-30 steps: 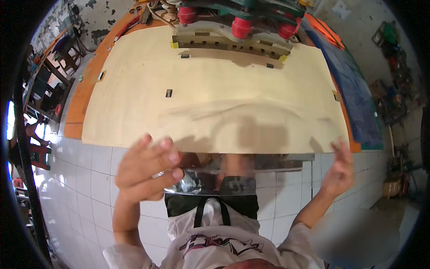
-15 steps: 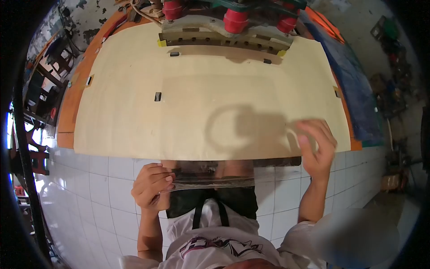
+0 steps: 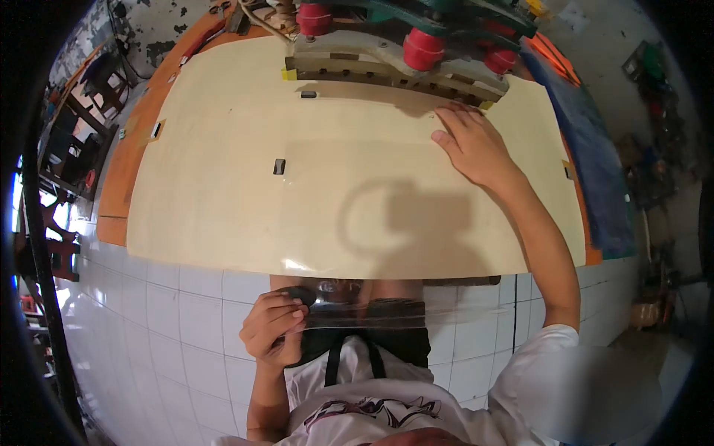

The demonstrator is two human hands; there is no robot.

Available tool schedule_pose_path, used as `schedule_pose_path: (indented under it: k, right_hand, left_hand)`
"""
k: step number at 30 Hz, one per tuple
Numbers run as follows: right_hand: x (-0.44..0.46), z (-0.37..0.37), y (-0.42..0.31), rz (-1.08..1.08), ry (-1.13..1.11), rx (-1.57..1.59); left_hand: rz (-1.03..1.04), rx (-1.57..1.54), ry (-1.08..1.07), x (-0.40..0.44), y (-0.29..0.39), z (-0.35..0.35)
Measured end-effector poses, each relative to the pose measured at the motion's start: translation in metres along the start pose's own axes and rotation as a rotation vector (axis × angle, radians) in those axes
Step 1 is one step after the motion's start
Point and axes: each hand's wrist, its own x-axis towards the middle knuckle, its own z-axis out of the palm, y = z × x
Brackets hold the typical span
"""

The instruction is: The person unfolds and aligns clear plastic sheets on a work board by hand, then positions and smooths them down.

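Observation:
A clear plastic sheet (image 3: pixel 372 316) lies partly over the cream board and hangs past its front edge, above my lap. My left hand (image 3: pixel 274 327) is closed on the sheet's left corner, below the board edge. My right hand (image 3: pixel 468 141) rests with fingers spread on the cream board (image 3: pixel 201 178), its fingertips beside the right end of the machine's metal bar (image 3: pixel 387 70). What lies beneath the fingertips is hidden. One small dark block (image 3: pixel 279 166) sits left of the middle, and another (image 3: pixel 309 94) is near the bar.
Red knobs (image 3: pixel 424 49) and a green frame stand over the board's far edge. Blue material (image 3: pixel 587 149) and an orange item (image 3: pixel 554 59) lie at the right. An orange tabletop (image 3: pixel 115 215) shows at the left. Stools stand further left on the tiled floor.
My right hand has moved forward from the front right to the board near the bar. My left hand came down and inward, closing on the sheet. The sheet has settled flatter.

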Motion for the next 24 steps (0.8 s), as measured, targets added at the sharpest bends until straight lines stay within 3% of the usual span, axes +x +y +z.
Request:
schedule_pose_path:
  k: [8, 15, 20, 24]
  right_hand:
    - [0.009, -0.014, -0.001, 0.172, -0.113, -0.051]
    - [0.006, -0.006, 0.013, 0.149, -0.041, -0.034]
    - [0.01, -0.013, 0.02, 0.387, -0.148, 0.273]
    - [0.008, -0.001, 0.035, 0.401, -0.05, 0.402]
  left_hand:
    - [-0.003, -0.016, -0.026, -0.001, -0.002, -0.002]
    - [-0.026, -0.032, -0.038, 0.0, 0.001, 0.004]
    - [-0.033, -0.037, -0.048, 0.0, 0.002, 0.005]
    - [-0.047, -0.03, -0.059, -0.001, 0.003, 0.004]
